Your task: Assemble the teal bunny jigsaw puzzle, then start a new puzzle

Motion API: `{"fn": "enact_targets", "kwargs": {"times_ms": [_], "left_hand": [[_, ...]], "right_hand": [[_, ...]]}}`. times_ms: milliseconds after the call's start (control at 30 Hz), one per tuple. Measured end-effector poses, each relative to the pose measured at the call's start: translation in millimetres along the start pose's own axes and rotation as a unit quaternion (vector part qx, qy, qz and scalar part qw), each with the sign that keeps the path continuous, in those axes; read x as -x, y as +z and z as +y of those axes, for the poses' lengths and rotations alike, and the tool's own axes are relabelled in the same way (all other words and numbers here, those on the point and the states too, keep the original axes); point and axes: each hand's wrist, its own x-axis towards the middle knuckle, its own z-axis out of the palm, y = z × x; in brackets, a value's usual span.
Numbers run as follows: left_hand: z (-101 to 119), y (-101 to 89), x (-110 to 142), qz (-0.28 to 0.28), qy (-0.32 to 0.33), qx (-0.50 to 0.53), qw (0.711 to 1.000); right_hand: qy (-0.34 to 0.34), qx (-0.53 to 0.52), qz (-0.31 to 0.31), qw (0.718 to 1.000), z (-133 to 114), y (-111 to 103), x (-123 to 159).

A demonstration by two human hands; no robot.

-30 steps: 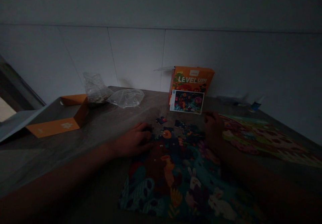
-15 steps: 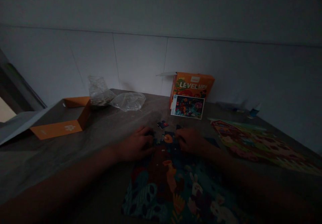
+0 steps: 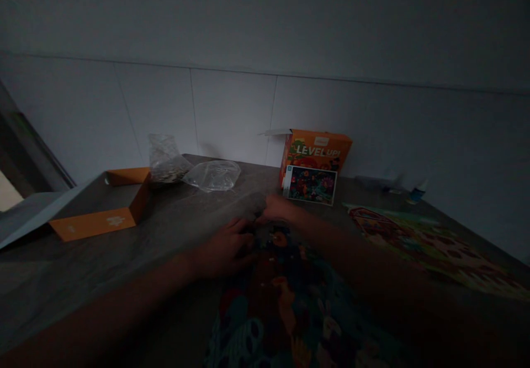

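Observation:
A dark jigsaw puzzle [image 3: 285, 296], with rabbits and a fox-like animal on it, lies in front of me. My left hand [image 3: 227, 246] is at its upper left edge, fingers bent round what looks like a dark puzzle piece [image 3: 249, 227]. The dim light hides much of that piece. My right hand [image 3: 275, 209] reaches across just beyond the top edge, close to the left fingertips. It is smeared by motion, so its fingers and anything in them cannot be made out. Below it, an orange round shape marks a puzzle piece [image 3: 280, 239] at the top of the picture.
A picture card [image 3: 311, 185] leans on an orange "LEVEL UP!" box [image 3: 318, 142] near the wall. On the left are an open orange box [image 3: 95, 222], a plastic bag of pieces [image 3: 165, 161] and a clear bag [image 3: 215, 175]. Another puzzle [image 3: 414, 235] lies right; a small bottle [image 3: 417, 192] stands beyond.
My right hand has moved left and away, from the puzzle's top right to where loose pieces lay; those are now hidden. My left hand has stayed nearly still. The view has tilted up slightly.

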Motion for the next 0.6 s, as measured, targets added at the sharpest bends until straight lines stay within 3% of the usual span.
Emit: {"fn": "enact_targets", "kwargs": {"times_ms": [133, 233, 300, 400, 500, 600], "left_hand": [[1, 0.8, 0, 0.003, -0.004, -0.006, 1.000], [0, 1.5, 1, 0.004, -0.004, -0.009, 1.000], [-1, 1.8, 1, 0.003, -0.003, -0.005, 1.000], [-3, 2.4, 1, -0.002, -0.008, 0.000, 1.000], [-2, 4.0, -1, 0.009, -0.022, 0.004, 1.000], [3, 6.7, -4, 0.044, -0.024, 0.018, 0.999]], "right_hand": [[0.009, -0.012, 0.045, 0.999, 18, -6, 40], [-0.062, -0.152, 0.117, 0.979, 51, -1, 84], [-0.044, -0.223, 0.138, 0.964, 76, 4, 109], [-0.035, -0.241, 0.167, 0.955, 100, 10, 130], [-0.091, -0.225, 0.184, 0.952, 99, 12, 133], [-0.137, -0.210, 0.138, 0.958, 83, 12, 131]]}}
